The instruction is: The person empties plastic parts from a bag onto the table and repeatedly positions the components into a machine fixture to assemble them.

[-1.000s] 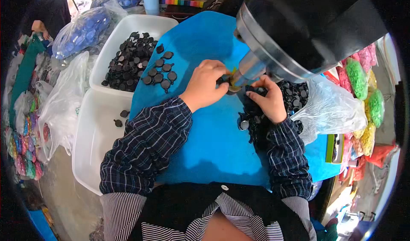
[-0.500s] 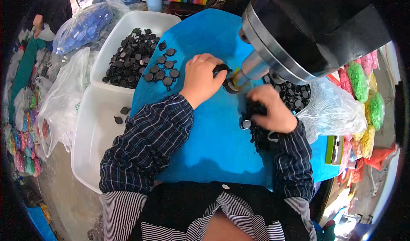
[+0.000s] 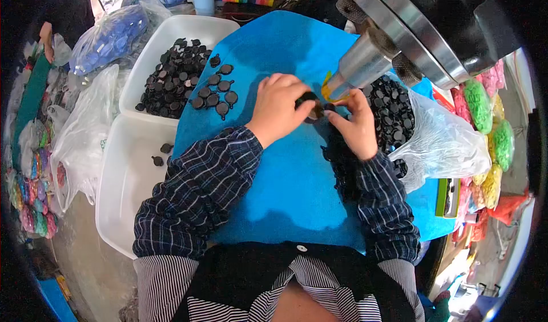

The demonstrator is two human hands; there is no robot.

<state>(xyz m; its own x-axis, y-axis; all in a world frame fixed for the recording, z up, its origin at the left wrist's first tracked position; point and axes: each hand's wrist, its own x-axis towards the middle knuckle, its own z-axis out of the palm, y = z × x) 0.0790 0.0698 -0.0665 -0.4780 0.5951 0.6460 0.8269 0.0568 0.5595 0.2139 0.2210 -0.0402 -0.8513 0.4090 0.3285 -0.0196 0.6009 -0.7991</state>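
Note:
Under the metal tip of a machine [image 3: 365,62], my two hands come close together over the blue table surface [image 3: 274,191]. My left hand [image 3: 279,108] has its thumb and fingers closed round a black round piece [image 3: 307,99]. My right hand [image 3: 357,125] pinches at the right side of a small round base below the tip; what its fingertips hold is too small to make out. Black tabbed discs [image 3: 394,114] are heaped to the right of my right hand. Several similar discs [image 3: 213,99] lie apart on the blue surface to the left.
A white bin [image 3: 131,74] at the left holds many black discs, and a second white bin [image 3: 105,208] nearer me holds two. A clear plastic bag [image 3: 451,145] lies at the right beside a green box [image 3: 442,199]. Bagged blue pieces [image 3: 111,42] stand further left.
My right hand moved from the base to the black pile, then back to the base. The machine head has shifted up and to the right. My left hand stayed close to the base.

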